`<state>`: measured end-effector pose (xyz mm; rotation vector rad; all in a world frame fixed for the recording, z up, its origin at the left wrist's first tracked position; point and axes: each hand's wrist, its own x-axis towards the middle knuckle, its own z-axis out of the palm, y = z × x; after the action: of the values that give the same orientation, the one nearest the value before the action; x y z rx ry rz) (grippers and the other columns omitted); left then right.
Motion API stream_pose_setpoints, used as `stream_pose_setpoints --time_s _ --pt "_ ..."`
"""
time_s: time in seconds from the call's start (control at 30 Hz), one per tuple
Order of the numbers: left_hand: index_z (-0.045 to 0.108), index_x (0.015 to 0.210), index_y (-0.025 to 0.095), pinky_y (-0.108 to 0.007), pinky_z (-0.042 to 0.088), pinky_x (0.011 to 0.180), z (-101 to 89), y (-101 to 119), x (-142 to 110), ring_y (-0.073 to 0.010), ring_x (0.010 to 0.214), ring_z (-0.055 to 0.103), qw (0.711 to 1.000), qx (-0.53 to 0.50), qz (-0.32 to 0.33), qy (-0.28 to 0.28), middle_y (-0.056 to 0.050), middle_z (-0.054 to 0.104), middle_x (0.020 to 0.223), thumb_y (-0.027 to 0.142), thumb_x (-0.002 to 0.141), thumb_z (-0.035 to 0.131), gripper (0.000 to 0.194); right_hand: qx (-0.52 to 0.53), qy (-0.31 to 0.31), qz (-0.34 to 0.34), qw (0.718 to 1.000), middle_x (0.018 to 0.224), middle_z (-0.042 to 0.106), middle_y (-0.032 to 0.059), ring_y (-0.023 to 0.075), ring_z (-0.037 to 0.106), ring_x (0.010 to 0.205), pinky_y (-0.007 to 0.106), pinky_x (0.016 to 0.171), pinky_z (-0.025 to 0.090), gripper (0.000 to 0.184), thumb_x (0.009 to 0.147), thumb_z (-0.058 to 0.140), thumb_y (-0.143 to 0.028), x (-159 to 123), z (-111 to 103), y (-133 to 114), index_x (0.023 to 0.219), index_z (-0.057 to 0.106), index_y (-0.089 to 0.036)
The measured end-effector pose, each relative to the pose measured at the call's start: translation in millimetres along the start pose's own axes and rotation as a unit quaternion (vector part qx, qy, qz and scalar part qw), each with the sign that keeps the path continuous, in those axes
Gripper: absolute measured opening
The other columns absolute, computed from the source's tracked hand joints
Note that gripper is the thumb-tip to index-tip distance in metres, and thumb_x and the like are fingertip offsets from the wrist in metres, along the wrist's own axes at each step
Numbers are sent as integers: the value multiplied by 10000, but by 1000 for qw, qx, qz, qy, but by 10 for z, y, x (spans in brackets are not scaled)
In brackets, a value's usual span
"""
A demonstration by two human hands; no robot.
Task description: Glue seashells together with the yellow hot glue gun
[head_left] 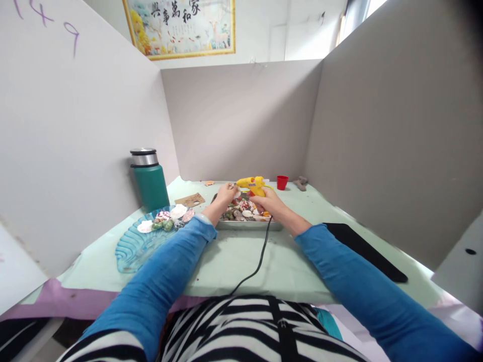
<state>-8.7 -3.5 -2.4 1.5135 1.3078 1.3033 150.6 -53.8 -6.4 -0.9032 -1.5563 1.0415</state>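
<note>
My right hand (268,202) grips a yellow hot glue gun (252,184) with its nozzle pointing left; a black cord (260,256) runs from it toward me. My left hand (225,195) is closed in a pinch on a small item at the nozzle tip, too small to name. Both hands hover over a metal tray (249,224) filled with several shells and stones. A blue shell-shaped glass dish (132,246) at my left holds more shells (169,217).
A green flask with a steel lid (150,178) stands at the left wall. A small red cup (282,182) and a grey lump (301,183) sit at the back. A cardboard piece (190,200) lies behind the dish. A black strip (364,249) lies on the right. Partition walls enclose the table.
</note>
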Motion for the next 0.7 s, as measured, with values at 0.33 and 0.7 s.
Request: stream_pose_setpoints --time_s 0.33,0.7 --pt "490 845 156 -201 407 473 10 19 -11 -120 588 611 1000 10 2 21 -49 625 811 139 854 488 20 -16 14 7 1000 472 417 -80 66 329 380 213 375 283 200 630 603 -200 9 -2 14 827 575 -179" --pt "534 917 146 -208 406 464 1 69 -48 -137 584 623 998 39 -19 45 -88 651 874 181 868 509 65 -30 28 11 999 473 408 -81 66 327 383 214 388 317 170 635 623 -190 12 2 22 796 569 -188"
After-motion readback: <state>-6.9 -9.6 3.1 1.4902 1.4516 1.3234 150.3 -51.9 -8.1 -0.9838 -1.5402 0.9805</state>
